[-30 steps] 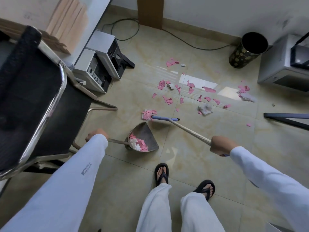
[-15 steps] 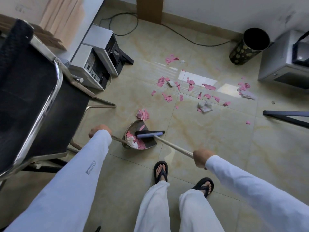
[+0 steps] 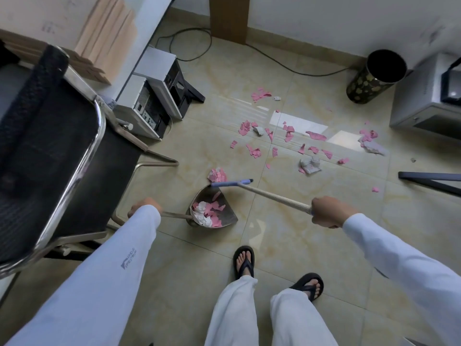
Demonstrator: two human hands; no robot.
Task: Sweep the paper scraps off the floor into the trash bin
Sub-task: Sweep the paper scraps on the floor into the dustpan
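Observation:
My left hand point(image 3: 144, 205) grips the handle of a metal dustpan point(image 3: 225, 217) that rests on the tile floor and holds pink and white scraps. My right hand point(image 3: 326, 212) grips the broom handle point(image 3: 273, 196). The blue broom head point(image 3: 232, 183) sits at the pan's far lip, just behind a small pile of pink scraps point(image 3: 217, 175). Several more pink scraps point(image 3: 255, 152) and a crumpled white paper point(image 3: 310, 165) lie scattered farther out. The black trash bin point(image 3: 369, 78) with a gold pattern stands at the far right by the wall.
A black chair with a chrome frame point(image 3: 74, 166) stands close on my left. Two computer cases point(image 3: 152, 96) lean by the desk. A cable point(image 3: 287, 64) runs along the wall. A grey box point(image 3: 429, 101) and a dark bar point(image 3: 431, 179) lie right. My sandalled feet point(image 3: 244, 262) are below.
The broom head swept a stroke into the dustpan, then went back out to the pan's far lip behind the pink pile. My right hand moved out with it. The dustpan stayed put.

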